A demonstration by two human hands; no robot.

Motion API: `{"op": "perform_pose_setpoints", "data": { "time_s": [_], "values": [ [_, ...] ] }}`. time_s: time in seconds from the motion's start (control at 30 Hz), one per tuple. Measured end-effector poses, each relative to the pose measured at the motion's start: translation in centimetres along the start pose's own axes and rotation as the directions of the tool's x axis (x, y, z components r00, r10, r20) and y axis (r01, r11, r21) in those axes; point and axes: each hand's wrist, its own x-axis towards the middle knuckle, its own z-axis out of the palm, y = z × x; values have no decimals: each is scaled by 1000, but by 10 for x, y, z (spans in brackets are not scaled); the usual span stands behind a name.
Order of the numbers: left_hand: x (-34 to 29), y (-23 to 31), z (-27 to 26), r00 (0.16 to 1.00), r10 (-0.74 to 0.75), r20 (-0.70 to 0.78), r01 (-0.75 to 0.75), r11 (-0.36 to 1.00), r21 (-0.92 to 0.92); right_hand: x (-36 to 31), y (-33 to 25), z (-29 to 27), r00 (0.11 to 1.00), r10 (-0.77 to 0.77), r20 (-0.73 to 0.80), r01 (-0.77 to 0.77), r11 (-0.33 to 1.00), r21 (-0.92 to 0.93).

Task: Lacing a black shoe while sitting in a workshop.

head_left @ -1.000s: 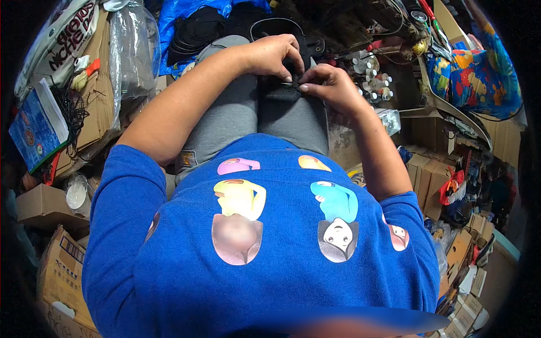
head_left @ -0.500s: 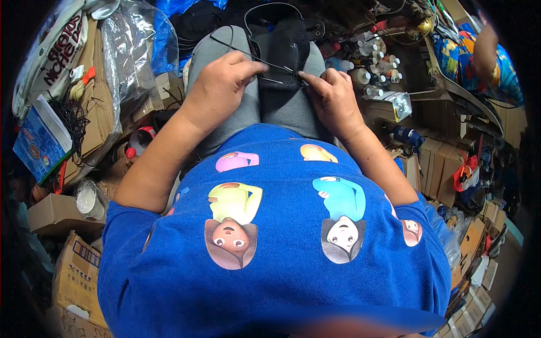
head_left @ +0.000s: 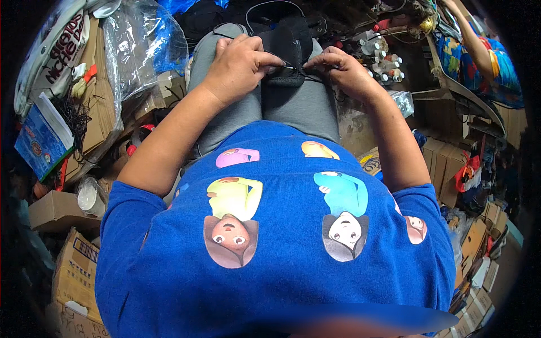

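A black fabric piece (head_left: 285, 79) with a rounded, padded end lies across my grey-trousered lap. At its far end a thin black strap (head_left: 274, 3) forms a loop. My left hand (head_left: 236, 66) is closed, thumb and index finger pinched over the piece, by a thin, pale, needle-like sliver (head_left: 289, 67). The fingertips seem to grip this sliver, and dark thread shows close by. My right hand (head_left: 345, 70) is closed too, its index finger and thumb at the piece's right edge. Whether it pinches the edge or something small is hidden.
Small capped bottles (head_left: 389, 67) stand right of my lap. Another person's arm (head_left: 476, 48) is at the upper right. Clear plastic wrapping (head_left: 132, 50), a blue book (head_left: 45, 138) and a cardboard box (head_left: 62, 211) crowd the left. More cardboard (head_left: 442, 166) stacks at right.
My left hand has moved right and slightly up, onto the black piece. My right hand has shifted slightly right and up. The other person's arm has risen and moved left.
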Motion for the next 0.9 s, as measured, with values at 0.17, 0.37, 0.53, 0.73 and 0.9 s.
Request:
{"op": "perform_pose_setpoints", "data": {
  "time_s": [0.17, 0.37, 0.53, 0.73, 0.9],
  "values": [
    [1, 3, 2, 1000, -7, 29, 7, 1000, 29, 3, 4, -2, 996, -90, 10, 90, 995, -31],
    [3, 4, 3, 999, 3, 46, -4, 1000, 27, 2, 1, -4, 998, -48, 30, 48, 999, 16],
    [8, 1, 6, 999, 0, 50, 1, 1000, -21, 6, 4, -3, 998, -48, 49, 45, 997, 64],
    [28, -6, 8, 983, 43, 180, -24, 994, -110, 9, 10, -1, 995, -93, 30, 92, 995, 42],
    [3, 3, 2, 998, 40, 52, -37, 997, -65, -8, 10, 6, 996, -86, -31, 87, 996, 36]
  ]
}}
